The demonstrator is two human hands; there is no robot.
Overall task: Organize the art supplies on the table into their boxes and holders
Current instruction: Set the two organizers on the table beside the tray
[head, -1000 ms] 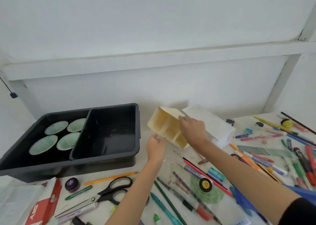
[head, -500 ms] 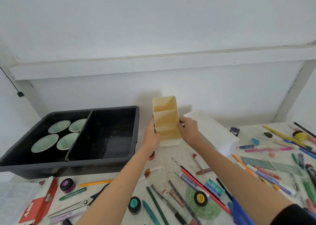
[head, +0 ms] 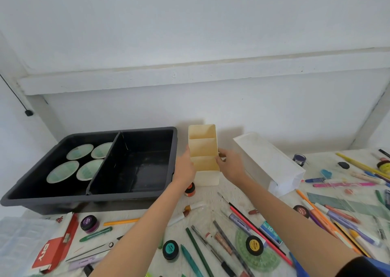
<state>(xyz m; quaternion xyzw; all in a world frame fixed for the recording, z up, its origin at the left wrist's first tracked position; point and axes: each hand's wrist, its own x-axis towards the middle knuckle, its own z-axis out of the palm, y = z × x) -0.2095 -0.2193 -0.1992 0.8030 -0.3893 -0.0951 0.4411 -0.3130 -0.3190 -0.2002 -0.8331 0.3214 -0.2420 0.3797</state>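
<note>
Left hand (head: pixel 185 169), right hand (head: pixel 231 167), both outstretched.

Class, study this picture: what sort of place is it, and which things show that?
Probably an art or craft worktable against a white wall: a teal-lidded paint pot, a green protractor among scattered pens, and a cream holder beside a black tray.

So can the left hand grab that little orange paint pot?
Probably yes. The orange paint pot sits right beside the left hand, at its wrist, with nothing on it. The hand would first have to let go of the cream three-slot holder.
</note>
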